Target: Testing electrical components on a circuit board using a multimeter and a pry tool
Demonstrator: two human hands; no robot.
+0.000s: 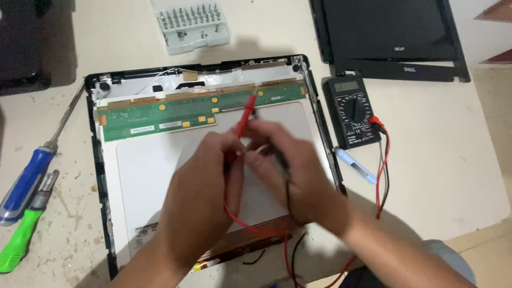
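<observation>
Red probe held over an opened screen panel on the bench.

The red probe [245, 114] is pinched in the closed grip of the left hand [205, 176], tip on the green circuit strip [160, 114]; what the right hand [290, 170] grips cannot be told. White labels are stuck on the strip's lower left. Screwdriver bits are stood in rows in a grey case [189, 24] beyond the panel [144, 170], a black meter [353, 109] just right.
</observation>
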